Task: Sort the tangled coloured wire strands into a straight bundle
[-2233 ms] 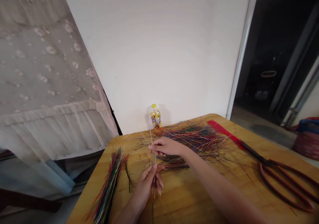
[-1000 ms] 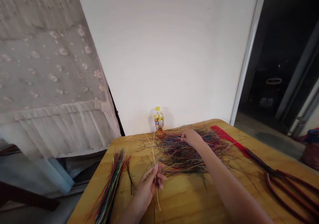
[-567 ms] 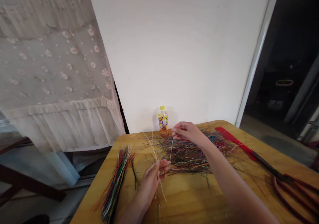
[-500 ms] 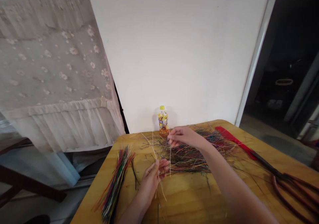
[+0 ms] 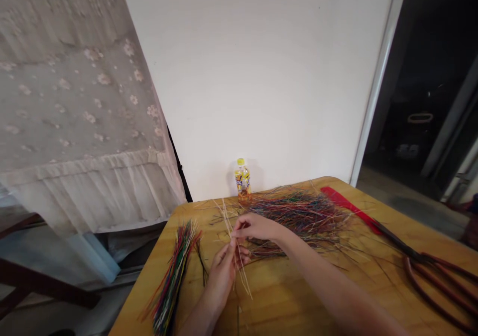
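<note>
Left hand [image 5: 223, 271] and right hand [image 5: 257, 228]: fingers pinched narrow on pale fibre strands [image 5: 242, 276], above the wooden surface [image 5: 284, 301]. Multicoloured strand pile [image 5: 298, 214] just behind, strand bundle [image 5: 174, 276] left. Yellow-capped bottle [image 5: 242, 179] at far edge, label unreadable.

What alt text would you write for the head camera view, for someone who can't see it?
The left hand and right hand pinch a few pale strands above a wooden table. A tangled heap of multicoloured strands lies beyond them, with a neater bundle to the left. A yellow-capped bottle, red comb and large scissors sit nearby.
</note>
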The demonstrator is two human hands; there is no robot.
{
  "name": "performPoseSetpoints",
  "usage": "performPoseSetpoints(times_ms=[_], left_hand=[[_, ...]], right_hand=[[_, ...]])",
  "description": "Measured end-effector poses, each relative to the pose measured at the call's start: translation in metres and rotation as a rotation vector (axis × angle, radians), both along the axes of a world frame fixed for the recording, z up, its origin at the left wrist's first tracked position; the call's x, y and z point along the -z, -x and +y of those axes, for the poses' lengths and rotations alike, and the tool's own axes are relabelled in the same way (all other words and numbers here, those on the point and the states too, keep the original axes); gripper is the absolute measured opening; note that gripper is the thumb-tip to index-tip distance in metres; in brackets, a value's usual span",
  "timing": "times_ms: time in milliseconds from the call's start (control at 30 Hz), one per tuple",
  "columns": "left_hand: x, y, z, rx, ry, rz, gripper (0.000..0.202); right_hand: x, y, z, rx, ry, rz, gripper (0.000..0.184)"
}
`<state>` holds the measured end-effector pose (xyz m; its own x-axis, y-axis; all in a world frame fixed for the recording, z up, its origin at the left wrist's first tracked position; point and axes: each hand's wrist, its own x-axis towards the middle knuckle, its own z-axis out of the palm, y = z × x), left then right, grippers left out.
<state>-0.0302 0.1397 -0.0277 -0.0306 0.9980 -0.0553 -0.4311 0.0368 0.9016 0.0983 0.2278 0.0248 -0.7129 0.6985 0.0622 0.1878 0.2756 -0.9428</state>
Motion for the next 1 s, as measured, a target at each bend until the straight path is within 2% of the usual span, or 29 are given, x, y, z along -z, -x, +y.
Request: performPoseSetpoints(times_ms=[100, 167, 300, 400, 700, 800, 1000], left_hand=[[-0.002, -0.002, -0.002, -0.008, -0.062, 0.053, 0.043], [-0.003, -0.003, -0.002, 0.011, -0.063, 0.082, 0.045], [-0.001, -0.003, -0.002, 0.045, 0.016, 0.071, 0.052], [0.000, -0.004, -0.002, 0.076, -0.010, 0.075, 0.049], [0.000, -0.004, -0.012, 0.260, -0.015, 0.187, 0.045], [-0.001, -0.006, -0.013, 0.264, 0.010, 0.165, 0.047], [0.001, -0.008, -0.012, 0.279, 0.029, 0.139, 0.052]], right_hand=[[0.000, 0.000, -0.001, -0.028, 0.090, -0.018, 0.020], [-0.001, -0.001, -0.001, -0.067, 0.131, -0.017, 0.027], [-0.004, -0.005, -0.001, -0.215, 0.148, 0.030, 0.043], [-0.005, -0.006, -0.001, -0.264, 0.154, 0.029, 0.049], [-0.009, -0.013, 0.002, -0.344, 0.138, -0.048, 0.035], [-0.012, -0.016, 0.003, -0.264, 0.132, 0.054, 0.034], [-0.015, -0.024, 0.012, 0.034, 0.105, 0.254, 0.038]])
